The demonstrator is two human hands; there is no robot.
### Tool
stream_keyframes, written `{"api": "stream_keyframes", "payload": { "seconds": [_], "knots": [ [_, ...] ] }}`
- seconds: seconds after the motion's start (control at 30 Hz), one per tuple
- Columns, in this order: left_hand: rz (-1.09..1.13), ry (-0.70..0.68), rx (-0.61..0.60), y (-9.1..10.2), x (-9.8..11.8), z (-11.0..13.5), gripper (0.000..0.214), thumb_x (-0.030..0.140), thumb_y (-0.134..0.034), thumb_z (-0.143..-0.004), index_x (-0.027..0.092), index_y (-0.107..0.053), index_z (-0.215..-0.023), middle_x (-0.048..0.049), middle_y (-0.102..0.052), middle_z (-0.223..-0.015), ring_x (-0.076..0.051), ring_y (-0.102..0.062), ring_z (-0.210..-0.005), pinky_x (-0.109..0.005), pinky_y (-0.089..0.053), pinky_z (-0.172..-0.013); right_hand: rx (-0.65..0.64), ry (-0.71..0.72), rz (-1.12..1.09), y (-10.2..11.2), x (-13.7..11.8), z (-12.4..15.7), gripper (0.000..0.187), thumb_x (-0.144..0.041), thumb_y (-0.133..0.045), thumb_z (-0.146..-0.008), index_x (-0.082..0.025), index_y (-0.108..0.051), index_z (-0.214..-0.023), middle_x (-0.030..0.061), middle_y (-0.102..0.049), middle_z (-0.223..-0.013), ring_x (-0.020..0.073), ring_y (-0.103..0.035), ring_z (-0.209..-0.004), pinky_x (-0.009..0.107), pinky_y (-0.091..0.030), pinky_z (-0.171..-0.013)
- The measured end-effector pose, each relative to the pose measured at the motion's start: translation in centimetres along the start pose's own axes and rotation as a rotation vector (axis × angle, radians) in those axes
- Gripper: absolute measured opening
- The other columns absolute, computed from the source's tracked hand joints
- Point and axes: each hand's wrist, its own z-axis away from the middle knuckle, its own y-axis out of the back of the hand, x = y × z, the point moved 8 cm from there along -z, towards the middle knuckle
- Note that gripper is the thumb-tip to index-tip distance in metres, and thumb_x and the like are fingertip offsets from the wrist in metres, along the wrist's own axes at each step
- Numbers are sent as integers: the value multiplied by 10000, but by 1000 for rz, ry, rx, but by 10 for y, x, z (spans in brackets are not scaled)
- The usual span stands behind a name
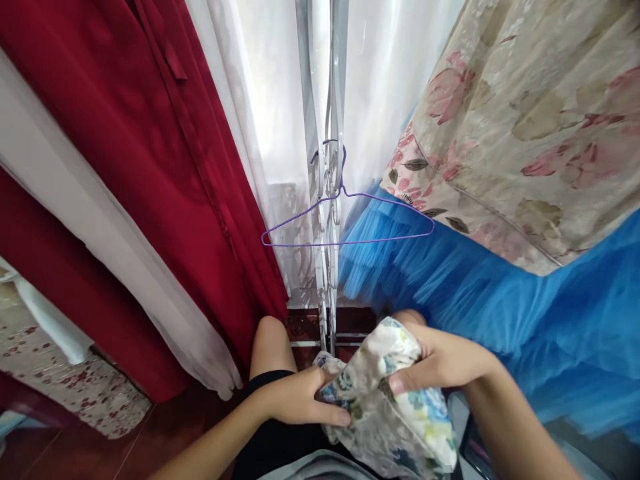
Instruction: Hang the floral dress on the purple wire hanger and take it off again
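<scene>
A bunched piece of floral cloth (385, 413), white and grey with blue and yellow patches, lies over my lap. My left hand (305, 400) grips its left side, thumb on top and fingers hidden beneath. On the cloth's upper right, my right hand (435, 363) pinches the fabric between thumb and fingers. I cannot tell whether it is a garment. Ahead of both hands, apart from them, a purple wire hanger (380, 241) hangs bare on a tall white rack (327, 267).
Red curtains (165, 200) with a white strip hang at left. On the right, a floral cloth (530, 133) hangs over blue tulle (450, 287). White sheer fabric (390, 73) covers the back. Dark red tiles (165, 440) form the floor. A dark object (475, 447) lies at lower right.
</scene>
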Motion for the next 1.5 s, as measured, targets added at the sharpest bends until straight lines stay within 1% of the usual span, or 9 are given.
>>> {"api": "stream_keyframes", "payload": {
  "seconds": [0.1, 0.23, 0.37, 0.53, 0.7, 0.8, 1.07, 1.33, 1.5],
  "knots": [
    [-284, 55, 325, 41, -18, 15, 207, 112, -636, -750, 209, -712, -916, -11, -723, -841, -199, -672, -772, -271, -518, -711, 79, -78, 130, 25, -16, 5, 252, -376, -733, -872, -128, -767, -901, 44, -720, -793, 160, -620, -668, 247, -534, -625],
    [-443, -18, 638, 98, -21, 37, 284, 48, -532, -673, 201, -673, -867, -39, -696, -910, -208, -653, -861, -287, -496, -762, 256, -54, 217, 62, -34, 5, 211, -350, -769, -832, -138, -763, -837, 42, -722, -756, 172, -624, -634, 257, -524, -589],
    [-436, -1, 549, 127, -16, 48, 123, 126, -547, -747, 190, -652, -753, -25, -625, -795, -197, -599, -792, -286, -477, -741, 524, 34, 327, 106, -50, 7, 160, -291, -842, -726, -152, -768, -758, 34, -712, -680, 174, -603, -579, 257, -486, -526],
    [-779, 80, 499, 173, -14, 55, 179, 405, -703, -834, 247, -747, -906, -57, -691, -984, -276, -593, -1045, -432, -380, -1049, 761, 191, 447, 146, -63, -6, 167, -312, -852, -657, -176, -784, -726, 50, -743, -684, 240, -670, -659, 296, -512, -581],
    [-947, 84, 711, 257, -8, 59, 211, 418, -636, -905, 260, -775, -903, -87, -739, -1012, -311, -613, -1055, -556, -261, -1100, 777, 251, 721, 164, -54, -45, 321, -319, -703, -790, -164, -790, -1058, 96, -800, -931, 280, -709, -810, 338, -499, -729],
    [-1056, 5, 851, 288, 26, 61, 238, 373, -575, -939, 265, -767, -1030, -96, -751, -1139, -348, -567, -1171, -584, -259, -1099, 811, 177, 907, 172, -39, -61, 267, -361, -597, -892, -162, -770, -937, 89, -776, -831, 244, -673, -735, 297, -429, -657],
    [-1152, -227, 894, 266, 110, 42, 258, 285, -482, -980, 185, -695, -1087, -101, -692, -1309, -283, -532, -1305, -491, -406, -1119, 910, -5, 1051, 154, -27, -64, 231, -335, -546, -916, -208, -633, -743, 66, -725, -735, 218, -649, -682, 274, -310, -581],
    [-1069, -386, 927, 236, 140, 11, 130, 182, -494, -931, 181, -624, -921, -113, -667, -1281, -263, -578, -1265, -457, -437, -1119, 898, -69, 1099, 128, -37, -72, 167, -219, -552, -876, -213, -657, -746, 67, -725, -729, 233, -671, -732, 273, -310, -583],
    [-956, -423, 942, 239, 138, -12, 130, 168, -563, -893, 196, -602, -1014, -77, -628, -1120, -222, -627, -1050, -371, -513, -948, 885, 90, 953, 124, -29, -58, 286, -109, -522, -798, -212, -741, -951, 58, -766, -850, 230, -695, -799, 273, -426, -676]
  ]
}}
